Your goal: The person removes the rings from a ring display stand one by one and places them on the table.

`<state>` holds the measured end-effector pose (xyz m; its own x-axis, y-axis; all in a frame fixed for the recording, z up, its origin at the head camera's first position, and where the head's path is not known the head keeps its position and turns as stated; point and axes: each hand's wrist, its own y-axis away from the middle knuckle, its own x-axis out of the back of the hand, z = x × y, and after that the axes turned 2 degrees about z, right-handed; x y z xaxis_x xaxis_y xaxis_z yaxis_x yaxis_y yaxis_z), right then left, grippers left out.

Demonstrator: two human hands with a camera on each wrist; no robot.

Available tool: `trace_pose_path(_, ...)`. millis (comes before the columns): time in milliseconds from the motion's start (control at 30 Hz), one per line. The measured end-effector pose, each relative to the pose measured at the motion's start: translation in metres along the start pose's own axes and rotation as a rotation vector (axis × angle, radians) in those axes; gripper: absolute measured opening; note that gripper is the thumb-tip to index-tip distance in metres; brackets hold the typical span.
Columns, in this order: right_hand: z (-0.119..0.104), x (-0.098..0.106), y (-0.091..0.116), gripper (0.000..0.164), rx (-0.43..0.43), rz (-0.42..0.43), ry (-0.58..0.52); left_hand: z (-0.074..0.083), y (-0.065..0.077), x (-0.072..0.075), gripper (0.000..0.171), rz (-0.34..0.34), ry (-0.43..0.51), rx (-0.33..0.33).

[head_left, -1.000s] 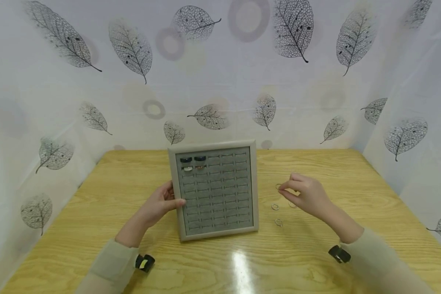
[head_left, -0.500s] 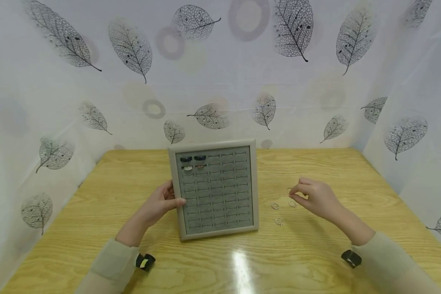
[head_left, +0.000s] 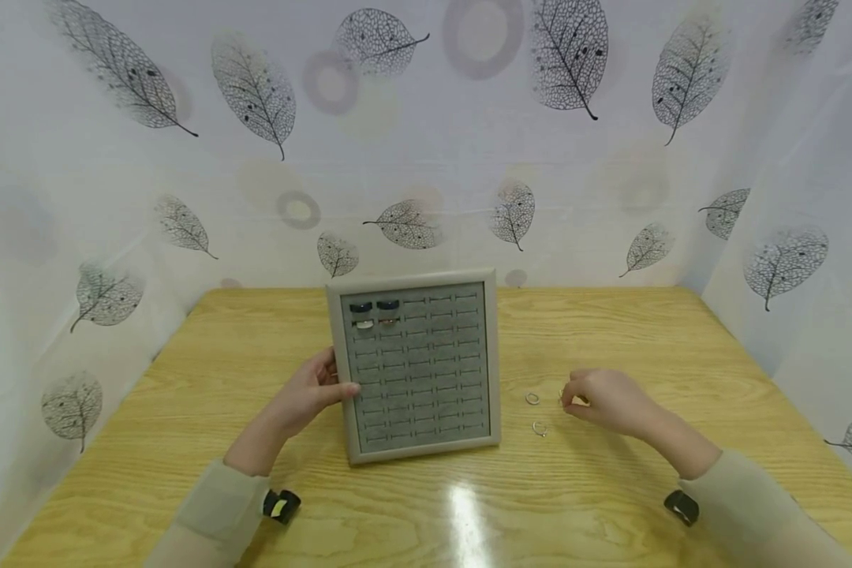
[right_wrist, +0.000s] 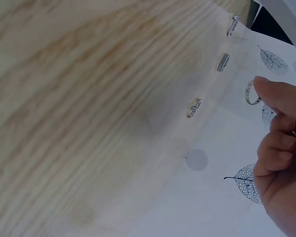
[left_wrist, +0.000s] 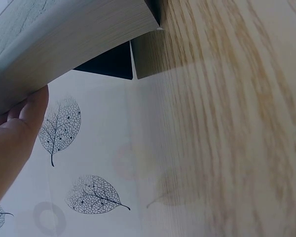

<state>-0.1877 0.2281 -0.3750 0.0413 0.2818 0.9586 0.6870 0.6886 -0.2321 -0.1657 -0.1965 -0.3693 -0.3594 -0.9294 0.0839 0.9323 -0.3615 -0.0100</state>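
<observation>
My left hand (head_left: 312,396) grips the left side of a framed grey ring display board (head_left: 419,379), thumb over its front edge and fingers behind. The board stands tilted back. Two dark rings (head_left: 386,305) sit in its top row, with a pale ring (head_left: 363,324) and a reddish one (head_left: 388,322) below them. To the right of the board, my right hand (head_left: 610,402) pinches a thin silver ring (right_wrist: 250,94) between thumb and finger, low over the table. The right wrist view shows three other rings, including a studded ring (right_wrist: 194,108), lying on the wood.
Two of the loose rings, a plain-looking band (head_left: 532,398) and a ring with a small stone (head_left: 540,428), lie between board and right hand. A black support (left_wrist: 108,62) props the board from behind. Leaf-patterned cloth (head_left: 426,142) encloses the wooden table (head_left: 397,513).
My right hand has moved right and then nearer to me with the pinched ring, covering a loose ring in the head view. The left hand and the board have stayed in place.
</observation>
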Motion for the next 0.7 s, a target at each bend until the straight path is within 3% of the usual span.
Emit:
trace_pose_path(133, 0.000, -0.001, 0.001, 0.011, -0.037, -0.109, -0.027, 0.000, 0.000, 0.000, 0.065, -0.002, -0.003, -0.006)
trace_pose_path(267, 0.000, -0.003, 0.002, 0.013, -0.043, -0.167, -0.051, -0.001, 0.000, 0.000, 0.065, 0.000, -0.008, -0.004)
trace_pose_path(700, 0.002, -0.011, 0.003, 0.014, -0.039, -0.211, -0.050, -0.001, -0.001, 0.000, 0.064, -0.004, -0.013, -0.019)
